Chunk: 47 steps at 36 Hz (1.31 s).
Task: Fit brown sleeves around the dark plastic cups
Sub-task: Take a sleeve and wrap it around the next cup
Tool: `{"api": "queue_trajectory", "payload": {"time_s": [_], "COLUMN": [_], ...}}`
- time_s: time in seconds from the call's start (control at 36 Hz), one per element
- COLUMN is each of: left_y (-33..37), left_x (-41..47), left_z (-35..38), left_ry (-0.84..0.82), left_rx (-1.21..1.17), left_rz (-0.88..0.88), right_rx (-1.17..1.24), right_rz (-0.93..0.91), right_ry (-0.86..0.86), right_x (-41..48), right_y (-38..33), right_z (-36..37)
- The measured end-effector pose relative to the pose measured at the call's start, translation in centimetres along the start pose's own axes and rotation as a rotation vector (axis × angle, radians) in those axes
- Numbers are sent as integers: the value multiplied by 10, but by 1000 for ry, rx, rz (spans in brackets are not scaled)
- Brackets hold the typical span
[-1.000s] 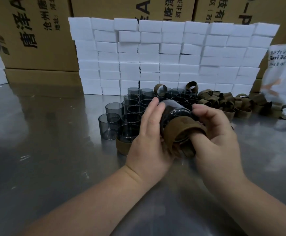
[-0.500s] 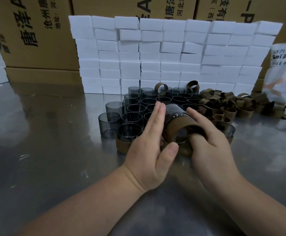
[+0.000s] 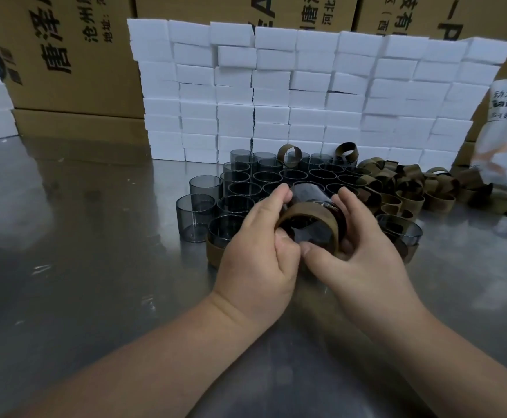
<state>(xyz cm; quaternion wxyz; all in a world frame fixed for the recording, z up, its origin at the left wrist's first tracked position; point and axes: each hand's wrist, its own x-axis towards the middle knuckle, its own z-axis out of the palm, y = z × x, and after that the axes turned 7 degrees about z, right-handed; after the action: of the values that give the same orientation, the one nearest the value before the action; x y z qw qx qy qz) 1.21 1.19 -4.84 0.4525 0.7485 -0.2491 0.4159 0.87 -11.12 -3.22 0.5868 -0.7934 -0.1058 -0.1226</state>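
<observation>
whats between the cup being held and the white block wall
In the head view, rows of upright bare dark cups fill the stretch from the held cup to the white block wall.

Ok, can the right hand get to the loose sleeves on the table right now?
Probably, once free: the right hand now grips the sleeve on the cup. The loose sleeves lie uncovered just beyond it to the right.

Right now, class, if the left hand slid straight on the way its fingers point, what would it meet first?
The left hand grips the tilted cup; carried forward, it would probably meet the cluster of standing cups just behind, though depth is unclear.
</observation>
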Motion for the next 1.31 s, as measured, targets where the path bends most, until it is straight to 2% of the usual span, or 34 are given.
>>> {"api": "queue_trajectory", "payload": {"time_s": [0.14, 0.33, 0.5, 0.72, 1.31], "left_y": [-1, 1, 2, 0, -10], "left_x": [2, 3, 2, 1, 8], "left_z": [0, -1, -2, 0, -5], "left_ry": [83, 114, 149, 145, 162], "left_rx": [-9, 2, -5, -55, -24], "left_rz": [-68, -143, -121, -94, 24], "right_rx": [217, 203, 138, 141, 359], "right_rz": [-9, -47, -110, -86, -67], "right_ry": [-94, -147, -108, -92, -29], "right_x": [-1, 0, -1, -4, -4], "right_y": [1, 5, 7, 5, -7], "right_z": [3, 6, 8, 10, -3]}}
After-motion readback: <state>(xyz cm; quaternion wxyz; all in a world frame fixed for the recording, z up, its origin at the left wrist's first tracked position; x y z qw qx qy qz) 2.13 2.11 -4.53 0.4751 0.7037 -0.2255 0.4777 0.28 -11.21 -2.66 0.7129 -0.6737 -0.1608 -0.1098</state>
